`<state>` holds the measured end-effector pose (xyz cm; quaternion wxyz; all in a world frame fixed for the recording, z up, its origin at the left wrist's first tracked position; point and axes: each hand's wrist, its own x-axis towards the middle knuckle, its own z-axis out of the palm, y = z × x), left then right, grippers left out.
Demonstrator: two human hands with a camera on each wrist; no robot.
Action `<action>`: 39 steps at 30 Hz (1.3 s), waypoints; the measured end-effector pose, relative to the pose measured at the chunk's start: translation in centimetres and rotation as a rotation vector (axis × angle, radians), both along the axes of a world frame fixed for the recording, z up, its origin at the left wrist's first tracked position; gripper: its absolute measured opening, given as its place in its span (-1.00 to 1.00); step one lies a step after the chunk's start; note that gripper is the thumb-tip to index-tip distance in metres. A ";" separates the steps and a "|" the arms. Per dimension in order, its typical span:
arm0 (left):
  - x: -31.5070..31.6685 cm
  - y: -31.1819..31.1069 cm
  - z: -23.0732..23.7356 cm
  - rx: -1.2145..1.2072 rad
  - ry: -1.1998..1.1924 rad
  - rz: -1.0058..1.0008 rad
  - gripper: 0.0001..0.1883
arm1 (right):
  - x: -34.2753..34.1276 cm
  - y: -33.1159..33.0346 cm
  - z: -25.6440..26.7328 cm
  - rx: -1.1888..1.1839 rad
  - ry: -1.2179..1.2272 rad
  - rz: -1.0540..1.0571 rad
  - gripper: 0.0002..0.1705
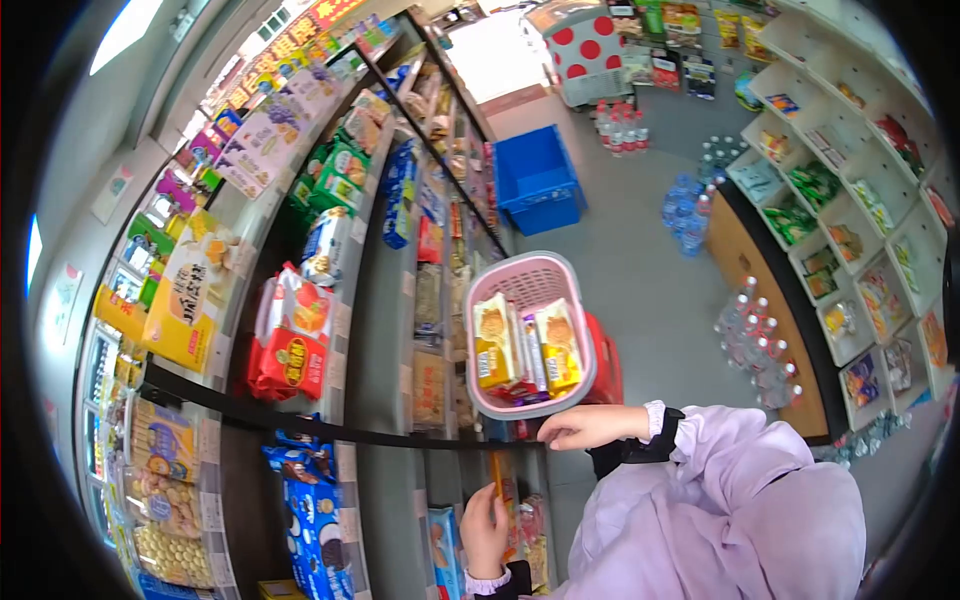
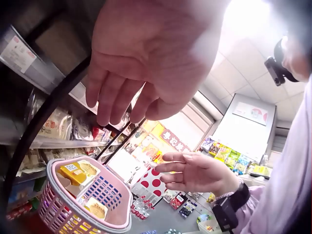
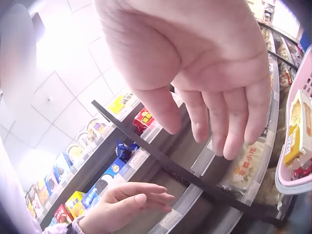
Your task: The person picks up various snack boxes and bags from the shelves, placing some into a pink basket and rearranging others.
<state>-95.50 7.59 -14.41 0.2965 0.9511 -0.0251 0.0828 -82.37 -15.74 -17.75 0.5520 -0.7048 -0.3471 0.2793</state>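
Observation:
Beside the near rim of a pink basket (image 1: 477,370) is my right hand (image 1: 592,428), palm down with relaxed fingers. My left hand (image 1: 483,530) hovers by the lower shelf with its fingers loosely extended. Both palms look empty: the left hand (image 2: 151,53) in the left wrist view, the right hand (image 3: 195,68) in the right wrist view. Yellow-and-white packs (image 1: 560,350) stand inside the basket, with slimmer packs between them. The basket (image 2: 63,204) also shows low in the left wrist view. Neither hand touches it there.
Shelves of packaged snacks run along the left, with red packs (image 1: 290,340) and blue cookie packs (image 1: 318,530). A blue crate (image 1: 540,180) sits beyond the basket. Bottles (image 1: 760,345) stand on the floor by a white compartment rack (image 1: 845,240) at the right.

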 end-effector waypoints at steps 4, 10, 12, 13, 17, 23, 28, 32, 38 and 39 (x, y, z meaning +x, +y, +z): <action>-2.6 -0.8 -2.4 -0.065 0.018 0.021 -0.77 | -2.8 -3.9 2.0 -0.040 -0.015 0.008 -0.65; -3.2 -3.2 -2.3 -0.113 0.072 0.098 -0.76 | -2.7 -9.9 2.0 -0.059 -0.014 -0.119 -0.64; -1.8 -4.7 -2.1 -0.080 0.058 0.085 -0.76 | -2.0 -11.8 1.7 -0.027 -0.031 -0.124 -0.64; -1.0 -5.7 -2.1 -0.087 0.061 0.075 -0.76 | -1.6 -13.0 1.6 -0.011 -0.040 -0.124 -0.64; 3.5 -10.9 -3.0 -0.060 0.093 0.023 -0.75 | 0.4 -19.6 0.9 0.018 0.029 -0.193 -0.64; 14.1 -23.6 -3.6 -0.062 0.089 -0.235 -0.74 | 4.6 -32.8 -0.9 0.077 0.204 -0.549 -0.72; 19.8 -31.0 -1.2 -0.085 0.075 -0.337 -0.73 | 6.8 -39.8 -1.7 0.163 0.324 -0.683 -0.75; 21.5 -32.0 -0.9 -0.058 0.167 -0.283 -0.74 | 8.7 -42.1 -2.5 0.180 0.345 -0.667 -0.75; 25.1 -31.4 -1.6 -0.043 0.160 -0.229 -0.74 | 12.0 -42.3 -3.8 0.215 0.404 -0.711 -0.75; 25.8 -31.2 -1.8 -0.048 0.165 -0.219 -0.74 | 12.6 -42.1 -3.8 0.211 0.407 -0.706 -0.75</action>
